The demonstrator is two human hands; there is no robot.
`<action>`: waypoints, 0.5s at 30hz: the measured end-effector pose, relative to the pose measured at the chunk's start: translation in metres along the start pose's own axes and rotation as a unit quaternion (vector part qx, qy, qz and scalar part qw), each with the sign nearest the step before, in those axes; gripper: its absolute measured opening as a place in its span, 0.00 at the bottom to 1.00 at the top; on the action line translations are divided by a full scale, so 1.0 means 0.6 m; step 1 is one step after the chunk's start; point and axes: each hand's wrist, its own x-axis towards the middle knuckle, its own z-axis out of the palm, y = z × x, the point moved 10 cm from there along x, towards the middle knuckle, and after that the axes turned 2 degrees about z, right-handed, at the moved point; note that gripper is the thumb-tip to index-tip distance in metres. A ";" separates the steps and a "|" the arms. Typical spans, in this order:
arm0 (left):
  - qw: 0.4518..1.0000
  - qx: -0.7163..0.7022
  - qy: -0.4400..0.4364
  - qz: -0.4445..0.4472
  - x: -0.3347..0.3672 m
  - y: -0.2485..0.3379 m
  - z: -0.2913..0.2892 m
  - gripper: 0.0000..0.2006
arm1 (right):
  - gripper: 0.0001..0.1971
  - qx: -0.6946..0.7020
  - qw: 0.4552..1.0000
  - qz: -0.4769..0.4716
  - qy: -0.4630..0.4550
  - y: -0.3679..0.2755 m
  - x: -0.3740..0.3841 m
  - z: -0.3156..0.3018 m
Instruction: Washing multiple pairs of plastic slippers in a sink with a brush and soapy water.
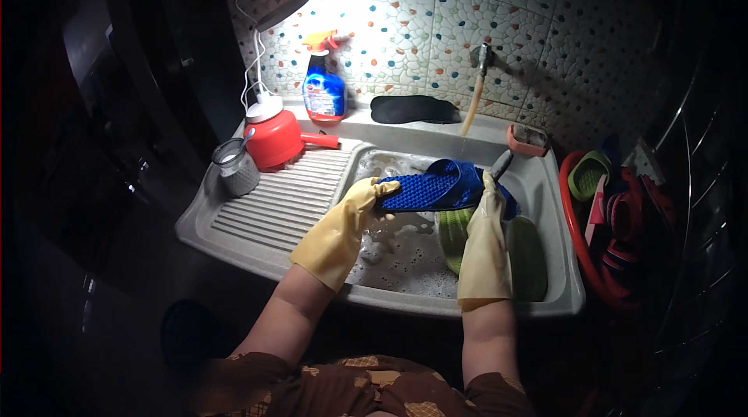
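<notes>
A blue slipper (pixel 425 191) is held over the soapy water in the basin of a pale sink (pixel 573 288), its toe end clamped by the gloved left hand (pixel 374 195). The gloved right hand (pixel 489 210) is set at the other end, closed, as far as can be seen, on a grey handle (pixel 503 164); because its fingers are mostly hidden, it cannot be told whether the slipper is gripped by it too. Below the slipper, green footwear (pixel 456 239) is seen on both sides of the right glove, and part of the basin is blocked from view by it. On the ribbed drainboard (pixel 265 218) to the left, a red jug (pixel 273 140) is placed just beside a grey jar (pixel 238 171). Along the back ledge, a blue spray bottle (pixel 324 97) is stood upright, a black pad (pixel 414 109) is laid flat, and a pinkish dish (pixel 527 142) is kept at the right corner. A hose (pixel 472 111) is hung from the wall tap (pixel 483 60). Beside the sink's right edge, more footwear (pixel 623 218) is piled in a red tub (pixel 569 218).
</notes>
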 end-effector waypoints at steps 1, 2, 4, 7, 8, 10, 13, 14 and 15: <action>0.999 0.014 0.033 0.006 -0.004 0.000 -0.009 0.17 | 0.33 -0.020 1.000 0.004 0.007 -0.017 -0.034 0.011; 0.997 0.028 0.065 0.010 -0.011 -0.001 -0.022 0.17 | 0.33 -0.022 1.000 0.009 0.002 -0.021 -0.056 0.024; 0.994 0.069 0.089 0.008 0.000 -0.013 -0.042 0.18 | 0.32 -0.090 0.996 -0.010 0.024 -0.047 -0.083 0.020; 0.992 0.059 0.106 0.022 -0.001 -0.005 -0.016 0.19 | 0.31 -0.189 0.977 -0.036 0.088 -0.035 -0.012 -0.037; 0.993 0.005 0.110 0.039 0.000 0.001 0.001 0.20 | 0.31 -0.275 0.952 -0.025 0.134 -0.037 0.016 -0.075; 0.993 -0.021 0.071 0.095 0.003 -0.001 -0.046 0.21 | 0.29 -0.232 0.966 0.016 0.114 -0.017 0.004 -0.062; 0.988 -0.073 0.082 0.107 0.018 -0.017 -0.074 0.14 | 0.22 -0.086 0.986 0.113 0.088 -0.001 -0.026 -0.039; 0.987 -0.069 0.074 0.125 0.028 -0.023 -0.088 0.13 | 0.18 -0.062 0.987 0.054 0.135 -0.019 -0.036 -0.034; 0.992 -0.049 0.033 0.113 0.028 -0.023 -0.076 0.11 | 0.16 -0.060 0.987 0.068 0.132 -0.024 -0.047 -0.035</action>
